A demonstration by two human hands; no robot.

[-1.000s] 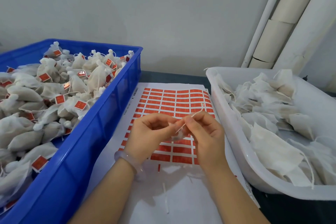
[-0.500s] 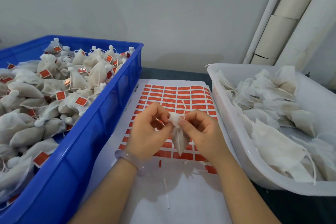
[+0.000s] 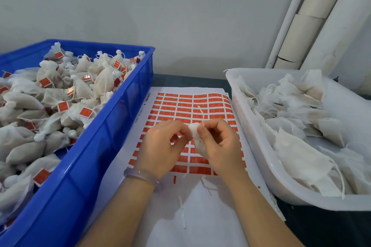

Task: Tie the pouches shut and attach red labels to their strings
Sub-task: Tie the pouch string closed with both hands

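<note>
A small white pouch [image 3: 196, 136] hangs between my two hands above the sheet of red labels [image 3: 192, 104]. My left hand [image 3: 160, 146] pinches the pouch's gathered top from the left. My right hand [image 3: 218, 142] pinches it from the right, and its white string [image 3: 202, 114] sticks up from my fingertips. The lower part of the pouch is hidden behind my right palm. No label is on this string.
A blue crate [image 3: 112, 140] at left holds several tied pouches with red labels. A white tub [image 3: 259, 146] at right holds several flat untied pouches. Loose string scraps [image 3: 182, 214] lie on the white sheet near me. Pipes stand at the back right.
The pouch came into view hanging between my hands, where a second ago only the string showed. Both hands rose slightly and closed in on the pouch's gathered top.
</note>
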